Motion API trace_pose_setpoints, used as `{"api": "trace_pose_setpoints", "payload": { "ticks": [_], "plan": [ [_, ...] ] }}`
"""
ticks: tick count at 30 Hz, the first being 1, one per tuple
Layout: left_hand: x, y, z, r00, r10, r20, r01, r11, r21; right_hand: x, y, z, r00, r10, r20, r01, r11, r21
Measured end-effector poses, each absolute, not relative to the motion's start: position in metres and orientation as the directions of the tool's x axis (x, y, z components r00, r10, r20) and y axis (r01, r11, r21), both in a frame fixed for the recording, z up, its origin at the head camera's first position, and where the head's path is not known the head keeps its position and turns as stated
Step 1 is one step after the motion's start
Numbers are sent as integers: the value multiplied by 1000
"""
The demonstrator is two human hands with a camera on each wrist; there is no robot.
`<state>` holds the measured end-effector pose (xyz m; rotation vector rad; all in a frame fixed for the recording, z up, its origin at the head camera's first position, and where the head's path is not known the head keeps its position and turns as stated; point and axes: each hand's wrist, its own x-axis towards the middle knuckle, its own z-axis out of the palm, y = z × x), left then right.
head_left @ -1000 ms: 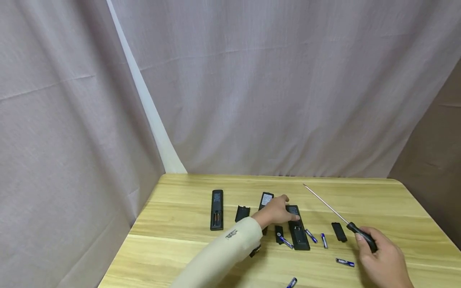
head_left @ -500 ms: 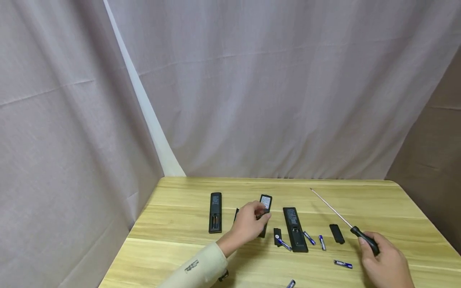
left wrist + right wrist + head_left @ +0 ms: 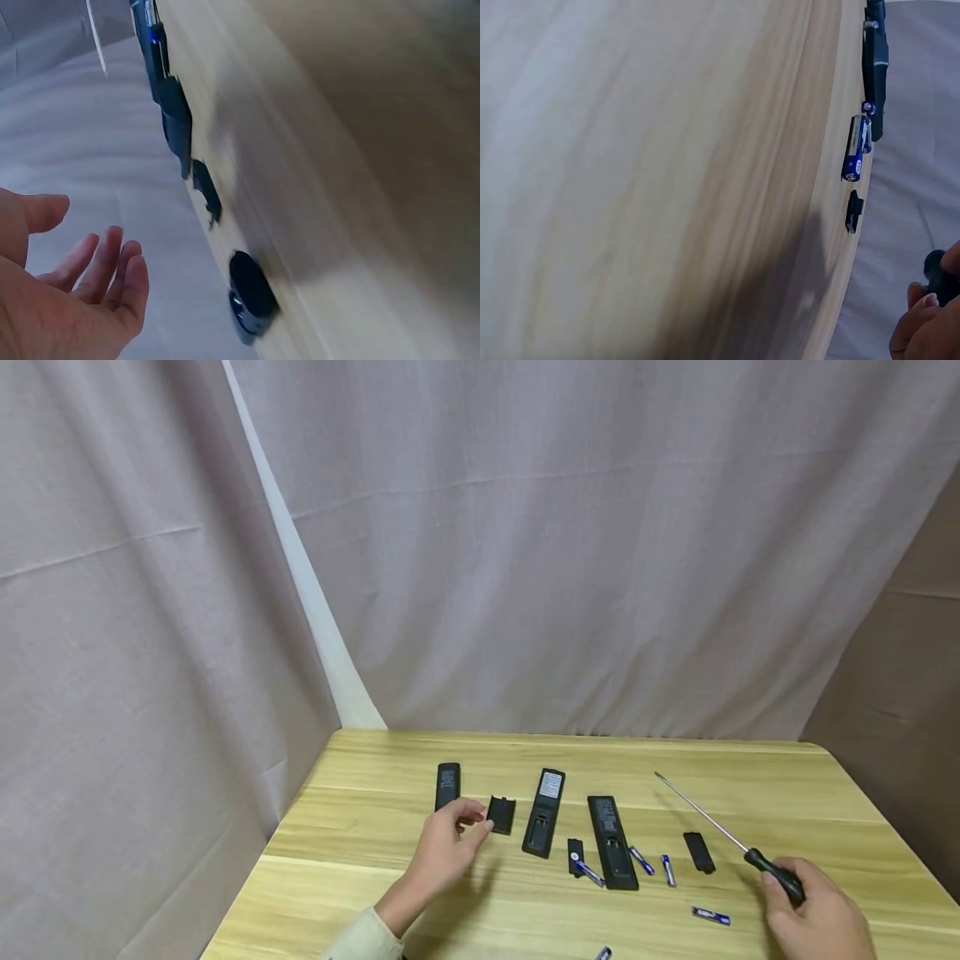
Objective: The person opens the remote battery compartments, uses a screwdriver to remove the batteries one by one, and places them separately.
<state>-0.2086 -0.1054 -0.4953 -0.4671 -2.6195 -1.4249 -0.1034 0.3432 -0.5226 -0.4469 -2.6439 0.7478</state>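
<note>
My left hand (image 3: 441, 853) hovers by the left black remote control (image 3: 447, 782) and hides its lower half. Its fingers are loosely bent with nothing between them, as the left wrist view shows. Just right of the fingertips lies a black battery cover (image 3: 501, 816). My right hand (image 3: 821, 914) grips a screwdriver (image 3: 774, 874) by its black handle, the long metal shaft pointing up and left above the table. In the middle lie two more remote controls face down, one with a white label (image 3: 551, 785) and a longer one (image 3: 609, 839), battery bays uncovered.
A small black cover (image 3: 575, 853) has a blue battery (image 3: 590, 873) against it. Another cover (image 3: 699, 852) lies right of the remotes. Several blue batteries are scattered on the wooden table (image 3: 360, 827), one (image 3: 710, 916) near the right hand. Grey curtains (image 3: 525, 568) hang behind.
My left hand has moved left, from the longer remote, past the labelled one, to beside the left remote. My right hand has shifted slightly right and down, still gripping the screwdriver.
</note>
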Motion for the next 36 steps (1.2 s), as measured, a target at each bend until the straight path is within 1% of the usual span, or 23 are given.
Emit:
{"api": "trace_pose_setpoints", "payload": {
  "ticks": [4,8,12,16,22,25,30,36],
  "plan": [
    [-211,-118,-501,-949,171,264,314,506,803,-105,349,-528,-895,366,256,190,831,-523],
    [-212,-124,-503,-956,133,261,292,503,813,-108,355,-528,-916,333,225,190,852,-487],
    [-211,-127,-504,-958,131,255,286,508,812,-112,361,-526,-940,326,105,239,844,-480],
    [-208,-129,-505,-957,143,253,290,515,807,-115,366,-525,-945,326,-13,293,831,-473],
    [-204,-134,-507,-962,120,245,271,523,808,-122,376,-530,-956,271,-112,290,828,-479],
    [-203,-136,-508,-962,105,250,267,527,807,-126,380,-533,-957,256,-135,289,825,-486],
    [-203,-137,-508,-958,92,271,278,525,804,-131,379,-538,-966,228,-122,258,841,-476],
    [-201,-136,-506,-960,87,268,273,526,806,-138,373,-539,-987,162,21,139,902,-409]
  ]
}}
